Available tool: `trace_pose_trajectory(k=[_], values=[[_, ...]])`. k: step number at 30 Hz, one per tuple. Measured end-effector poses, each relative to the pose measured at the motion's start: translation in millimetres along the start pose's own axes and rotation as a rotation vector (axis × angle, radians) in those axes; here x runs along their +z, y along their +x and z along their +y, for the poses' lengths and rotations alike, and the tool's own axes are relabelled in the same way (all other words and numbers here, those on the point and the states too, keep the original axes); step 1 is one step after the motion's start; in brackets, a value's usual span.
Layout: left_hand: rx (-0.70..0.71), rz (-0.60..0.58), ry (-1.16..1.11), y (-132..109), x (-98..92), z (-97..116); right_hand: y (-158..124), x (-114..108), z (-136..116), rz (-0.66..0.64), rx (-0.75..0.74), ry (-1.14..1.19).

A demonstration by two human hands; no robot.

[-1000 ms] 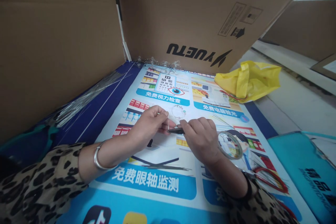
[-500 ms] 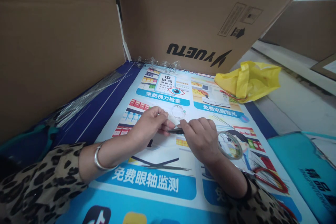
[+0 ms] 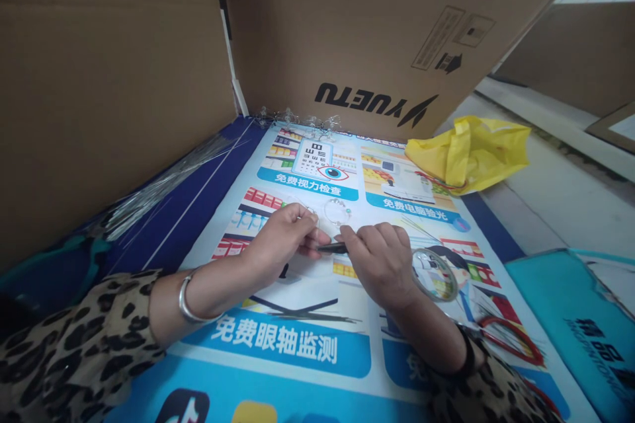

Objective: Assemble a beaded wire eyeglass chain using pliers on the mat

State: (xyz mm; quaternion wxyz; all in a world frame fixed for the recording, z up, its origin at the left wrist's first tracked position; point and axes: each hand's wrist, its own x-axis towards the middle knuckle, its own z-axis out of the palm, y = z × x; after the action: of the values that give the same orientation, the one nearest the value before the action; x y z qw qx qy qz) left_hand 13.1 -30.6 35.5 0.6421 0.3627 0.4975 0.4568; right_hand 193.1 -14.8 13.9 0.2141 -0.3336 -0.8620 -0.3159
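Right now both hands work close together above a printed sheet (image 3: 347,363). The left hand (image 3: 292,231) is closed in a pinch on a thin strand (image 3: 316,236), too fine to make out well; the right hand (image 3: 380,261) is wrapped around a dark tool (image 3: 333,248), its tip at the left fingers. Just beyond them a beaded bracelet (image 3: 338,212) lies on the sheet.

As for containers, a yellow bag (image 3: 469,152) slumps at the far right edge, with red cord (image 3: 439,182) by its near side; I can't see into it. A teal tub (image 3: 94,261) sits at the left, its inside too dark to tell. On the right lies a blue pouch (image 3: 555,304), marked 精品 in black, with smaller letters beneath, partly cut off. Near the right forearm are a clear round ring (image 3: 455,284) and a red coil (image 3: 533,348).

Behind, a cardboard panel (image 3: 322,20) reads YUETU, upside down, beside a printed black arrow. The sheet's blue bands say 免费视力检查, 免费电脑验光 and 免费眼轴监测, below an eye chart picture.
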Motion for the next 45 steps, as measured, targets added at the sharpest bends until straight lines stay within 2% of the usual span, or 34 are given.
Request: trace_pose_trajectory(k=[15,19,24,31,36,45], values=[[0.029,-0.002,0.047,1,-1.2,-1,0,1,0,-0.001,-0.025,0.003],[0.144,-0.011,0.131,4,-4.8,-2,-1,2,-2,-0.094,0.004,0.052],[0.244,-0.042,0.219,5,-9.1,0,-1,3,-9,-0.316,0.095,0.19],[0.43,-0.152,0.318,9,-16.6,0,8,-5,-11,-0.696,0.308,0.599],[0.465,-0.231,0.342,10,-18.4,0,11,-9,-7,-0.82,0.408,0.92],[0.482,-0.355,0.373,6,-20.7,8,10,-10,2,-1.028,0.466,1.55]])
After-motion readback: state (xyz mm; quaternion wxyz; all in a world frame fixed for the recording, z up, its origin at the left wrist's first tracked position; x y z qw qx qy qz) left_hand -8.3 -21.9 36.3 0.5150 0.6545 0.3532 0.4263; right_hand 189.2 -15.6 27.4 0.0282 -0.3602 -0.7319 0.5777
